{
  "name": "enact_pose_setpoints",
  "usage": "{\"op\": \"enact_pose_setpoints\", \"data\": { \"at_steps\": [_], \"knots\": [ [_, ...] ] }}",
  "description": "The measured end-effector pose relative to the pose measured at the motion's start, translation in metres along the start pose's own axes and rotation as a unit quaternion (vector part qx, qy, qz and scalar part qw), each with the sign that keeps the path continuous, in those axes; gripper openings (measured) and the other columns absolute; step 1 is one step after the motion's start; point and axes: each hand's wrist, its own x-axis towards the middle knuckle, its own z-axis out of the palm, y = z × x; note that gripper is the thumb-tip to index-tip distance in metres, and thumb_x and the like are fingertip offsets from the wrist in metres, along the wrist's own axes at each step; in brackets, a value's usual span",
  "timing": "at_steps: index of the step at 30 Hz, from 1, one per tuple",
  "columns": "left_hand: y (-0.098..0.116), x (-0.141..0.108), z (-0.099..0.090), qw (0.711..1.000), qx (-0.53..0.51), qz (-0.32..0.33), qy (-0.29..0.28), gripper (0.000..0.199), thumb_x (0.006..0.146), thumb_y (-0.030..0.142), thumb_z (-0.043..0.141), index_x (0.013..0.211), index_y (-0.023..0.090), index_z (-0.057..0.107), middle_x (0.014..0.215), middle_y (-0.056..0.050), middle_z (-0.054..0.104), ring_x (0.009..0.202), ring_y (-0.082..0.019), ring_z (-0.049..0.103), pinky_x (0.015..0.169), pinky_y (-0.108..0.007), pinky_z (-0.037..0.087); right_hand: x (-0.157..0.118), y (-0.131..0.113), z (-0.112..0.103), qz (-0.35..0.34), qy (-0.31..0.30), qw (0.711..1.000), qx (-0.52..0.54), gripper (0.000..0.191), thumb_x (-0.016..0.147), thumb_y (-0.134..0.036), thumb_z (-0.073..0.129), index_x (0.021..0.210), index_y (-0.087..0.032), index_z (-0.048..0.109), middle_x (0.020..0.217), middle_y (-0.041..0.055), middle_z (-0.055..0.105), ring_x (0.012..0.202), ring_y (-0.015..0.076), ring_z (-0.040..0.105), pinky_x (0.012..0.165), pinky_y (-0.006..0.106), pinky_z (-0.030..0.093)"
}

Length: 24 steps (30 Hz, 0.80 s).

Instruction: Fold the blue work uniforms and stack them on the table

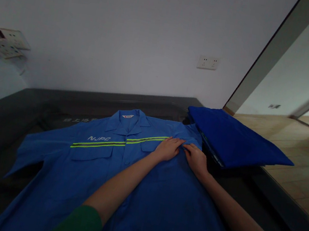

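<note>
A blue short-sleeved work shirt lies spread face up on a dark surface, collar away from me, with yellow-green stripes and "NJPC" lettering across the chest. My left hand rests on the shirt beside the right-hand chest stripe, its fingers together at the cloth near the armpit. Close beside it, my right hand pinches the shirt fabric by the right-hand sleeve. The fingertips of both hands nearly meet. The left-hand sleeve lies stretched out to the side.
Folded darker blue cloth lies at the right edge of the dark table. A pale wall with a double socket stands behind. More sockets are at far left. Wooden floor shows on the right.
</note>
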Motion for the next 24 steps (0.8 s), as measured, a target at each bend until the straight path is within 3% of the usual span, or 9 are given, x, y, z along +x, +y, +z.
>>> {"op": "enact_pose_setpoints", "data": {
  "at_steps": [4,8,11,14,19,24],
  "knots": [
    [-0.001,-0.001,0.001,0.999,0.0,-0.002,0.034,0.046,0.09,0.02,0.044,0.137,0.019,0.046,0.141,-0.006,0.049,0.131,-0.018,0.042,0.114,-0.035,0.03,0.004,0.008,0.007,0.039,0.003,0.997,0.062,0.024,0.087,-0.025,0.051,0.103,-0.019,0.068,0.097,0.007,0.069,0.084,0.0197,0.063,0.074,0.029,0.047],
    [0.0,-0.001,0.0,0.998,0.0,-0.034,0.047,0.049,0.089,0.024,0.047,0.137,0.014,0.044,0.145,-0.01,0.043,0.136,-0.021,0.036,0.117,-0.038,0.025,0.012,0.01,0.012,0.041,-0.021,0.996,0.076,0.023,0.083,-0.039,0.058,0.081,-0.018,0.067,0.075,0.005,0.064,0.071,0.0195,0.057,0.063,0.028,0.041],
    [0.001,-0.001,-0.001,0.998,-0.001,-0.046,0.037,0.051,0.089,0.024,0.046,0.138,0.012,0.042,0.147,-0.01,0.041,0.138,-0.021,0.034,0.118,-0.04,0.022,0.017,0.011,0.015,0.049,-0.026,0.991,0.124,0.025,0.08,-0.035,0.057,0.062,-0.018,0.058,0.059,0.0008,0.056,0.058,0.0158,0.05,0.055,0.025,0.033],
    [0.002,-0.001,-0.002,0.998,0.001,-0.054,0.024,0.052,0.09,0.026,0.045,0.14,0.011,0.041,0.147,-0.011,0.041,0.137,-0.02,0.035,0.118,-0.038,0.023,0.02,0.013,0.017,0.055,-0.017,0.98,0.193,0.027,0.078,-0.031,0.054,0.055,-0.018,0.052,0.052,-0.001,0.053,0.054,0.0144,0.047,0.053,0.024,0.032],
    [0.004,-0.001,-0.003,0.998,0.015,-0.067,0.001,0.052,0.091,0.028,0.044,0.14,0.012,0.04,0.146,-0.012,0.043,0.136,-0.021,0.037,0.118,-0.039,0.023,0.018,0.015,0.012,0.029,-0.032,0.971,0.234,0.019,0.078,-0.027,0.053,0.066,-0.017,0.064,0.063,0.0024,0.064,0.063,0.0181,0.056,0.061,0.026,0.042],
    [0.002,-0.001,-0.004,0.999,-0.006,-0.047,0.012,0.052,0.09,0.023,0.044,0.142,0.017,0.038,0.146,-0.009,0.044,0.136,-0.02,0.038,0.117,-0.042,0.025,0.013,0.015,0.0,-0.027,-0.061,0.987,0.144,0.021,0.085,-0.026,0.05,0.084,-0.018,0.069,0.086,0.0073,0.07,0.083,0.0221,0.064,0.078,0.033,0.047]
  ]
}}
